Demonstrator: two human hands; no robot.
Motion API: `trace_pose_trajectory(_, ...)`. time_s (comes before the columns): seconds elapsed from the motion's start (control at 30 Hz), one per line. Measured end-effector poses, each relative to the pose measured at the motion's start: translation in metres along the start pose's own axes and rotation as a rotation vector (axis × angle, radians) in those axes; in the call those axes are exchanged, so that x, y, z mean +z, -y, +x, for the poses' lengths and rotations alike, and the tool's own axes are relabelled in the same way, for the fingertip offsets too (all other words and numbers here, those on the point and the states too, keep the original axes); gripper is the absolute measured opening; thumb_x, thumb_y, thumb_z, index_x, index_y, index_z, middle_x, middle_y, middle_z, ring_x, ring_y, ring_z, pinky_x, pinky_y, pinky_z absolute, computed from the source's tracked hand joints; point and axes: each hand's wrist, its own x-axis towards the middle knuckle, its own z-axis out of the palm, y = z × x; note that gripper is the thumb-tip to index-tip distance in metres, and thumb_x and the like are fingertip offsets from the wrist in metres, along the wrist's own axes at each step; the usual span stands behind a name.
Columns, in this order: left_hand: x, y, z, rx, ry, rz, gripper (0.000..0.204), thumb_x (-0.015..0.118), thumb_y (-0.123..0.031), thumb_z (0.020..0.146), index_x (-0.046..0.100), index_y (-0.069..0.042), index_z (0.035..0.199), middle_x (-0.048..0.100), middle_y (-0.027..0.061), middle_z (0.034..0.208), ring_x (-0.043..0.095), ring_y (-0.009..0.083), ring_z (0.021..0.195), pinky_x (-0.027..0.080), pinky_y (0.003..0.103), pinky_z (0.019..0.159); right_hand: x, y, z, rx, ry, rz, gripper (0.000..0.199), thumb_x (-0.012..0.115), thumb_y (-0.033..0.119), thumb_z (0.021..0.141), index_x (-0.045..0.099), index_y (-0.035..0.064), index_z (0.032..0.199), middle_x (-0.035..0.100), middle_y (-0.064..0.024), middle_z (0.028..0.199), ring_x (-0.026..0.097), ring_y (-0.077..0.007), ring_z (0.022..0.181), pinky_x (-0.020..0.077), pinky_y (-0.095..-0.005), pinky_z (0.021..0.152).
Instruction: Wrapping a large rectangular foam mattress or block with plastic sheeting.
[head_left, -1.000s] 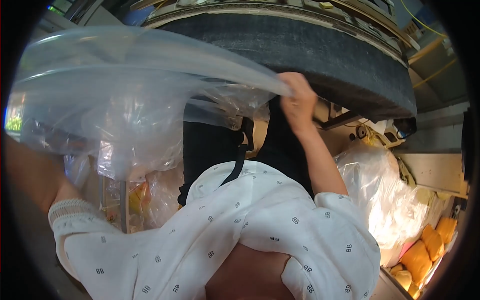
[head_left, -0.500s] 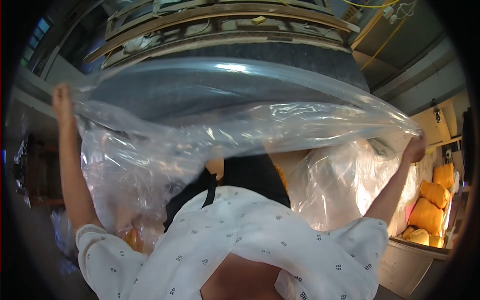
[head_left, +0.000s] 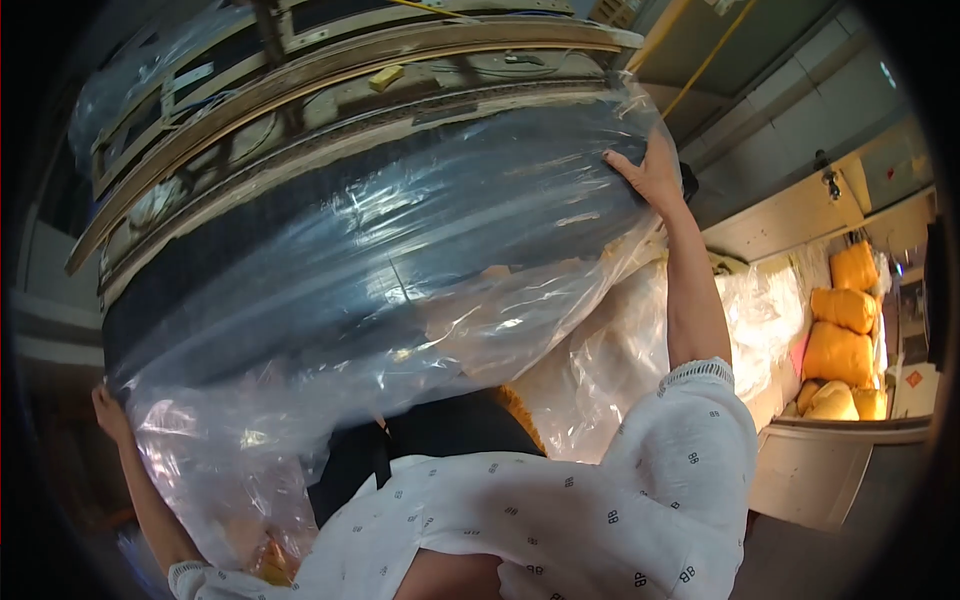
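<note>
A wide clear plastic bag (head_left: pixel 500 320) lies stretched over a long dark grey slab (head_left: pixel 250 245), and its loose folds hang toward my body. At the slab's near left corner my left hand (head_left: pixel 110 412) is closed on the plastic. My right hand (head_left: pixel 650 178) rests against the plastic at the slab's far right corner, thumb spread away from the fingers. The fingertips there are partly lost in the glossy film. Through the plastic, the dark surface shows with bright streaks and wrinkles.
Beyond the slab runs a wooden rail frame (head_left: pixel 330 75) with a small yellow block (head_left: pixel 385 77) on it. More crumpled clear plastic (head_left: pixel 600 370) lies to the right. Orange bundles (head_left: pixel 838 350) are stacked at the far right, near a pale cabinet (head_left: pixel 810 480).
The bag was held up and open between both hands; now it lies over the slab. My right hand has moved forward and inward, its fingers spreading. My left hand has come down and nearer.
</note>
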Motion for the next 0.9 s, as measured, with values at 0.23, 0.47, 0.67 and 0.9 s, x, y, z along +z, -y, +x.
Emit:
trace_pose_trajectory(0.23, 0.049, -0.030, 0.063, -0.016, 0.147, 0.315, 0.035, 0.038, -0.026, 0.094, 0.050, -0.002, 0.116, 0.057, 0.0225, 0.108, 0.053, 0.0396, 0.100, 0.043, 0.041, 0.081, 0.025, -0.067, 0.018, 0.410, 0.198, -0.242, 0.061, 0.035, 0.064, 0.083, 0.047, 0.0234, 0.128, 0.050, -0.0133, 0.124, 0.048, -0.0380, 0.109, 0.0365, -0.0436, 0.095)
trace_pose_trajectory(0.47, 0.013, -0.010, 0.116, -0.004, 0.366, 0.622, 0.035, 0.040, -0.024, 0.092, 0.051, -0.002, 0.118, 0.054, 0.0231, 0.115, 0.050, 0.0401, 0.105, 0.042, 0.043, 0.085, 0.047, -0.103, 0.024, 0.260, 0.112, 0.612, 0.052, 0.053, 0.044, 0.082, 0.052, 0.0103, 0.122, 0.057, -0.0113, 0.112, 0.054, -0.0200, 0.101, 0.0416, -0.0333, 0.087)
trace_pose_trajectory(0.67, -0.034, -0.283, 0.013, 0.556, 0.479, -0.218, 0.037, 0.042, -0.024, 0.094, 0.046, -0.005, 0.127, 0.045, 0.0149, 0.129, 0.046, 0.0311, 0.115, 0.033, 0.036, 0.098, -0.016, -0.213, -0.104, 0.804, -0.066, 0.741, 0.032, 0.055, 0.033, 0.080, 0.063, 0.0041, 0.091, 0.062, -0.0079, 0.079, 0.057, -0.0126, 0.065, 0.0466, -0.0279, 0.063)
trace_pose_trajectory(0.9, -0.044, -0.438, -0.122, 0.621, 0.533, -0.301, 0.044, 0.028, -0.029, 0.097, 0.043, -0.003, 0.130, 0.044, 0.0126, 0.131, 0.034, 0.0269, 0.126, 0.022, 0.034, 0.105, 0.109, -0.194, -0.348, 1.504, -0.180, 0.869, 0.020, 0.059, 0.020, 0.081, 0.057, 0.0003, 0.086, 0.060, -0.0098, 0.072, 0.059, -0.0170, 0.056, 0.0513, -0.0298, 0.048)
